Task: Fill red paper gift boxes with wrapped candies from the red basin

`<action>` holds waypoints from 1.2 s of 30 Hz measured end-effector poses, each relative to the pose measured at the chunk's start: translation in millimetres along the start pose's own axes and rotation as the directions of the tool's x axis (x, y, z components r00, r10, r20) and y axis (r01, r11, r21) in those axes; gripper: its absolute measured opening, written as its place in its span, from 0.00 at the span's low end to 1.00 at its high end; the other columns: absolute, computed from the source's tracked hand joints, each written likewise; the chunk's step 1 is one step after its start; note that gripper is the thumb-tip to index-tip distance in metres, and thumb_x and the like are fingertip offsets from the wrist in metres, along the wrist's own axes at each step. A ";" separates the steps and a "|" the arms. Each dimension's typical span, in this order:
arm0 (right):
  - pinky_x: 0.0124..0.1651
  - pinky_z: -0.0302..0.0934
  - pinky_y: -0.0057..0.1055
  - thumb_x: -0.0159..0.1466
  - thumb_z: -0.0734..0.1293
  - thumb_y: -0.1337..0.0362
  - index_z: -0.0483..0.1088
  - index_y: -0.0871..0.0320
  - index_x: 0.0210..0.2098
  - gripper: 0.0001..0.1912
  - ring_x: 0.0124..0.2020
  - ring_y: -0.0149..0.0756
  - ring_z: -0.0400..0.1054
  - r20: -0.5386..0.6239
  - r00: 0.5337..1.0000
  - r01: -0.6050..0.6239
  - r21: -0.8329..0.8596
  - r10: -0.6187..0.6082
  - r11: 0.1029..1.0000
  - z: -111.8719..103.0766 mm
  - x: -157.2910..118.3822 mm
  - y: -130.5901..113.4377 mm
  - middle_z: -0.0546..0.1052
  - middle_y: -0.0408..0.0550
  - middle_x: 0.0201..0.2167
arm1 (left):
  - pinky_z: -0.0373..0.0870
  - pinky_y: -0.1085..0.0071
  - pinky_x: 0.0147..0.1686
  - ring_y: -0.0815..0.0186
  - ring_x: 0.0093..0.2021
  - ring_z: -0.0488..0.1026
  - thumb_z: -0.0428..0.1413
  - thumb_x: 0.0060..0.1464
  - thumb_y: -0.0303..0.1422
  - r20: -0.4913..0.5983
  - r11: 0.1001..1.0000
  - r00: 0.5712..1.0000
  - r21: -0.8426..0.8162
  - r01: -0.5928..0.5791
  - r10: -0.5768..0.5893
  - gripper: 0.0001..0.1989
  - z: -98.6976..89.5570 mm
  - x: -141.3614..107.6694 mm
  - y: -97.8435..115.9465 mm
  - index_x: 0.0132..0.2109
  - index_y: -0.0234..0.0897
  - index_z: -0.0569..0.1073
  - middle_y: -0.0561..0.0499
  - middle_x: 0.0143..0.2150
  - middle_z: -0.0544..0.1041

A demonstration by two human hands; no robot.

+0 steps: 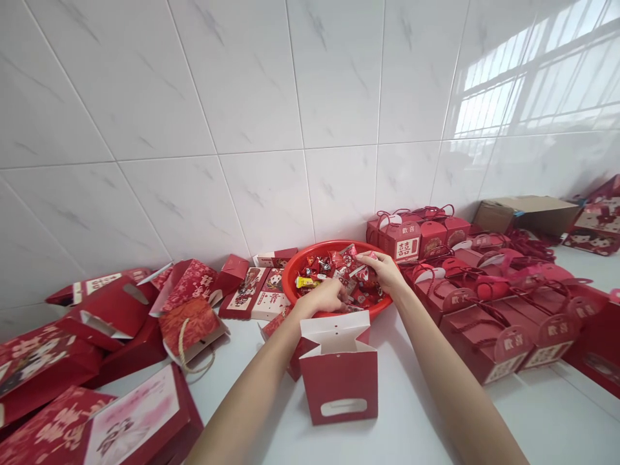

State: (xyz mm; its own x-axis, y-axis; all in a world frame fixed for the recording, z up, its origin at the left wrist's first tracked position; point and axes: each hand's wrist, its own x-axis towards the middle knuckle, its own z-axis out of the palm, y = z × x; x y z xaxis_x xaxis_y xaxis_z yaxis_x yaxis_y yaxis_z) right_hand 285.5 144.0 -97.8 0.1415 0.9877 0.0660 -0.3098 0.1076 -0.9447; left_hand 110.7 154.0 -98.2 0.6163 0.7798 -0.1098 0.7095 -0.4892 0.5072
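A red plastic basin (290, 274) filled with wrapped candies (322, 265) stands against the wall. My left hand (325, 296) reaches over its near rim, fingers curled down among the candies; what they hold, if anything, is hidden. At the basin's right side, my right hand (382, 270) pinches a pink-wrapped candy (369, 256) between thumb and fingers. Between my forearms, in front of the basin, an upright red paper gift box (339, 387) has its white-lined top open and an oval slot low on its face. Part of another red box shows behind it.
Closed red gift boxes with cord handles (484, 336) crowd the right side. Several loose red boxes and bags (130, 310) lie heaped at left. Flat printed boxes (261, 294) rest beside the basin. A cardboard box (527, 210) sits at back right, below the tiled wall (256, 110).
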 end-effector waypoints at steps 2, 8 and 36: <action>0.26 0.62 0.27 0.36 0.81 0.55 0.77 0.59 0.26 0.20 0.25 0.32 0.69 -0.013 1.000 0.018 0.005 -0.018 1.000 -0.2 0.2 0.9 0.77 0.43 0.23 | 0.64 0.73 0.28 0.63 0.28 0.74 0.62 0.43 0.24 -0.044 1.000 0.999 -0.010 -0.008 0.007 0.03 1.5 0.1 -0.2 0.27 0.35 0.81 0.50 0.25 0.79; 0.23 0.60 0.25 0.36 0.81 0.55 0.78 0.60 0.26 0.21 0.24 0.32 0.69 -0.084 0.994 0.075 0.021 -0.073 0.997 -2.5 5.7 6.1 0.78 0.46 0.25 | 0.68 0.70 0.38 0.61 0.35 0.77 0.59 0.50 0.26 -0.354 0.999 0.935 -0.051 -0.007 -0.012 0.07 2.6 3.7 -2.9 0.33 0.35 0.83 0.48 0.32 0.82; 0.26 0.68 0.32 0.49 0.76 0.46 0.76 0.57 0.30 0.22 0.27 0.39 0.70 -0.072 0.997 0.009 -0.004 -0.009 1.000 -3.5 8.6 3.3 0.78 0.48 0.26 | 0.68 0.69 0.37 0.62 0.33 0.76 0.56 0.52 0.35 -0.650 0.868 0.727 -0.470 -0.159 -0.219 0.08 -1.6 9.8 -17.8 0.30 0.37 0.76 0.50 0.30 0.80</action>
State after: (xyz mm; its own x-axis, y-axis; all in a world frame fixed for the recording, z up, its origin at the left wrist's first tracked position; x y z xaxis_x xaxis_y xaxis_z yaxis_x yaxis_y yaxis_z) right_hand 289.0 152.5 -101.5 0.2117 0.9760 0.0511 -0.3046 0.1156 -0.9454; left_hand 103.6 171.0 -106.9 0.0709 0.9282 0.3652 0.3575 -0.3655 0.8594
